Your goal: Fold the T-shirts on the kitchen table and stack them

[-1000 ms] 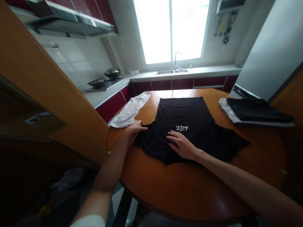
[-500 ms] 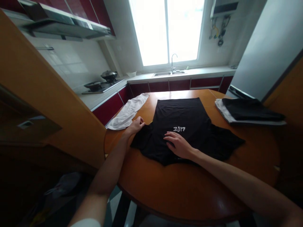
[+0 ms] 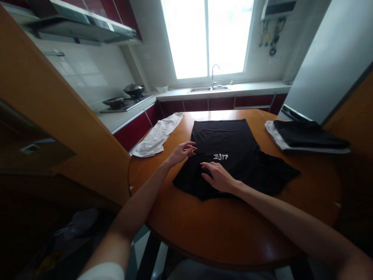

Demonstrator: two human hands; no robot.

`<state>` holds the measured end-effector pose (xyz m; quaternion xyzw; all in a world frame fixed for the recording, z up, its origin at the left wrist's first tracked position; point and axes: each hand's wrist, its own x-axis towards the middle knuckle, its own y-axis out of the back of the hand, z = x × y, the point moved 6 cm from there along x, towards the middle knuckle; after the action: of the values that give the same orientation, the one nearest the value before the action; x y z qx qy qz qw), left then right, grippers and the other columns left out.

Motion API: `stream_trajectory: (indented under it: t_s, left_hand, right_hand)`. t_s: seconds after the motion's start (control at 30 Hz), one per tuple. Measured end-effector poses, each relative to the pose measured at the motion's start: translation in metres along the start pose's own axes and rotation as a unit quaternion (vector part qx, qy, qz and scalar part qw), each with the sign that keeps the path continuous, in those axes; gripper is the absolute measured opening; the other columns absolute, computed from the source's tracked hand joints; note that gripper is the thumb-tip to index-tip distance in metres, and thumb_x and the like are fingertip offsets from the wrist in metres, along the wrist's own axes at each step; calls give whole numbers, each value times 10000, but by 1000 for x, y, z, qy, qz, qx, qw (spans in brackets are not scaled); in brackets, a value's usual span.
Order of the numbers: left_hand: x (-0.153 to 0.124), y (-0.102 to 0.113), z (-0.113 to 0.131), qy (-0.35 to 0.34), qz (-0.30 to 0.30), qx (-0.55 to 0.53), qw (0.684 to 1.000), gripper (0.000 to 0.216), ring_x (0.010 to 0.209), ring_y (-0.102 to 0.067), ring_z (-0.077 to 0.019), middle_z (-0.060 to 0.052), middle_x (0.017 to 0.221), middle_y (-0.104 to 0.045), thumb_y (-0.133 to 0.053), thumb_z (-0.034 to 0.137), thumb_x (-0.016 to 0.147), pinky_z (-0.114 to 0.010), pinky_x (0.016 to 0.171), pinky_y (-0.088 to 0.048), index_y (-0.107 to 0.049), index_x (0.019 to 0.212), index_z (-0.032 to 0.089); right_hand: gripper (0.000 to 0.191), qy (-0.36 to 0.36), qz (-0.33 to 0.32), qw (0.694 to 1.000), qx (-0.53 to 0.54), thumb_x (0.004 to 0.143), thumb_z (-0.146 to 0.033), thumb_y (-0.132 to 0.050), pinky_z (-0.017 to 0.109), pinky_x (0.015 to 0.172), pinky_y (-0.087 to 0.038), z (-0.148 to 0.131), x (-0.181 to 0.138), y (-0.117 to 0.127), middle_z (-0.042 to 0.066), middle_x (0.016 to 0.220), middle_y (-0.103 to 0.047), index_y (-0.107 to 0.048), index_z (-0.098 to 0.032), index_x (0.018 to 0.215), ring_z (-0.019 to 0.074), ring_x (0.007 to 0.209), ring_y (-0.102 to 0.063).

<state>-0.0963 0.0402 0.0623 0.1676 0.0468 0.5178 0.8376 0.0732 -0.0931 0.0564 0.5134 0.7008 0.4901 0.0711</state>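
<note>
A black T-shirt with white lettering lies spread on the round wooden table, its hem toward the window. My left hand is at the shirt's left side, its fingers closed at the cloth of the left sleeve, which is turned inward over the body. Something small and yellow shows by those fingers; I cannot make out what it is. Palm down, my right hand rests on the shirt just below the lettering, fingers spread and slightly bent. The right sleeve lies stretched outward.
A white garment lies along the table's left edge. At the right, a folded black garment sits on light cloth. Beyond the table are a counter with a sink, a stove with pans and a fridge.
My left hand has moved right, bringing the left sleeve inward over the shirt. My right hand has stayed nearly in place on the cloth.
</note>
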Motion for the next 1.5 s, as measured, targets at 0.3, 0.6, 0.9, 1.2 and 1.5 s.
stream_trajectory:
  t_s: [0.3,0.6,0.9,1.2,1.5]
  left_hand:
    - [10,14,-8,-90,130,284,946,228,881,-709,-205,-69,973,-763,-521,219,920,-336,878,-550,-742,955,176]
    - [9,-34,-8,-183,9,355,917,282,1114,-647,-228,-92,1162,-716,-490,250,975,-369,1048,-483,-730,1113,192]
    - [12,-25,-23,-142,25,414,899,365,1265,-587,-244,-114,1340,-652,-422,229,1003,-403,1141,-412,-674,1262,176]
    - [13,-23,-32,-115,21,438,891,401,1345,-519,-252,-114,1433,-585,-403,288,1023,-439,1175,-352,-634,1337,191]
    - [46,-18,-12,-81,7,471,878,203,1181,-515,-364,-121,1162,-618,-623,355,914,-570,1042,-403,-757,1016,241]
  right_hand:
    - [246,14,-21,1000,-17,998,-360,-586,446,1002,-405,-3,-1,-5,92,1125,-729,-724,-215,1142,255,1119,-599]
    - [242,3,84,994,76,1004,-276,-524,346,958,-498,-1,1,13,90,1123,-691,-730,-207,1110,210,1034,-654]
    - [207,-97,33,994,36,961,-213,-556,304,820,-510,19,0,4,61,901,-730,-760,-198,927,198,853,-677]
    - [231,-45,49,994,90,942,-214,-592,300,831,-520,8,0,6,69,1017,-701,-739,-186,1118,180,873,-665]
    - [214,-101,29,994,36,924,-186,-586,304,872,-519,16,-1,0,73,975,-745,-785,-202,1001,210,919,-699]
